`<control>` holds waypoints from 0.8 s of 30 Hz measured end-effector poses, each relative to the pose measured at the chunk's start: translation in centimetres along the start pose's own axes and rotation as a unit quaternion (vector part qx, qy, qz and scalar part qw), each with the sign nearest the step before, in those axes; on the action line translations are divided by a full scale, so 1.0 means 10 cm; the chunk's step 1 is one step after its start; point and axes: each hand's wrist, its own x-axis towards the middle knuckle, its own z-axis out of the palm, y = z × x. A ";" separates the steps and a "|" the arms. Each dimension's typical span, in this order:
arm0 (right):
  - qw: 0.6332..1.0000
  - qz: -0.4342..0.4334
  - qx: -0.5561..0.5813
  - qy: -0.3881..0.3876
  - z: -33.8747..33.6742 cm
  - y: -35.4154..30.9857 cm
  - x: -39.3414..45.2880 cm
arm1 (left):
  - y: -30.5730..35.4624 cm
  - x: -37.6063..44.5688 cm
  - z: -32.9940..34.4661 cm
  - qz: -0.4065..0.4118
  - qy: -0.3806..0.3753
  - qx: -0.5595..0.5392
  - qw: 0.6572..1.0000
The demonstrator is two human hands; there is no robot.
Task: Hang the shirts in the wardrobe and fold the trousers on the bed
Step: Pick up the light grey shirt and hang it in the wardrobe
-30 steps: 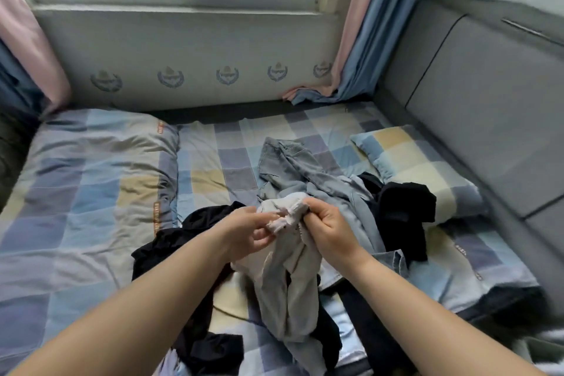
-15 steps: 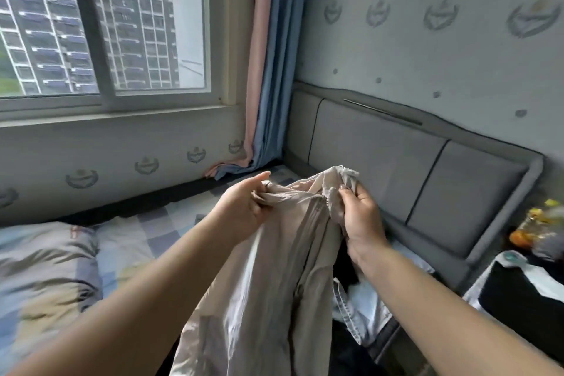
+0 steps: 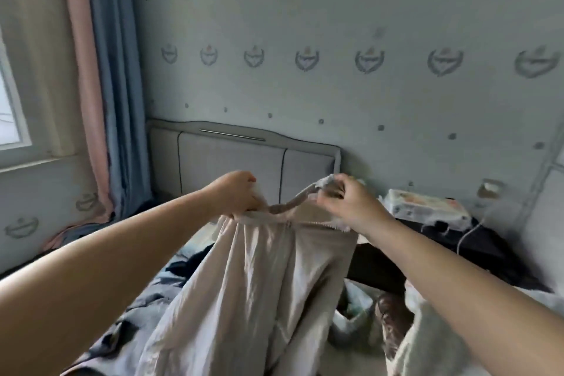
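A pale wall (image 3: 335, 24) printed with rows of small grey emblems fills most of the view, and a grey padded headboard (image 3: 232, 159) is set against its lower part. To the left, a blue curtain (image 3: 119, 85) and a pink curtain (image 3: 82, 70) are hung side by side next to a window frame (image 3: 15, 119). The bed (image 3: 171, 281) below is largely hidden by what is held up in front of it; only crumpled blue-grey bedding and some dark clothing (image 3: 195, 262) can be seen past the left edge of the hanging cloth. The beige trousers (image 3: 253, 293) are held up over the bed by the waistband, which is stretched between the two hands, and the fabric hangs down in long folds towards the bottom of the view, blocking the middle of the mattress. To the right, a dark bedside surface (image 3: 476, 250) is seen beside the headboard, with a flat white package (image 3: 427, 206) lying on it and a white cable (image 3: 467, 235) trailing over its edge. A patch of pale cloth (image 3: 427, 342) lies at the lower right, partly covered by the right forearm. The left hand (image 3: 236, 197) is clenched round the left end of the waistband, the fabric bunched inside the fist. The right hand (image 3: 348, 207) pinches the right end of the waistband between thumb and curled fingers, with a twisted strip of the band (image 3: 293, 203) sagging between the two hands.
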 end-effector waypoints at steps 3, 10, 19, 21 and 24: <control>0.986 0.016 -0.161 -0.028 -0.64 0.26 -0.26 | 0.65 0.11 0.30 0.023 0.002 0.126 0.992; 0.899 0.157 -0.404 -0.068 -2.14 0.79 -0.93 | 2.10 0.26 1.38 0.172 0.094 0.054 0.979; 0.767 0.370 -0.499 -0.163 -3.55 1.46 -1.82 | 3.83 0.01 2.37 0.051 -0.167 -0.585 0.792; 0.807 0.385 -0.445 -0.052 -3.85 1.61 -1.99 | 4.11 -0.03 2.53 0.043 -0.232 -0.625 0.744; 0.837 0.379 -0.367 0.147 -4.30 1.75 -2.21 | 4.47 0.00 2.81 0.033 -0.315 -0.649 0.691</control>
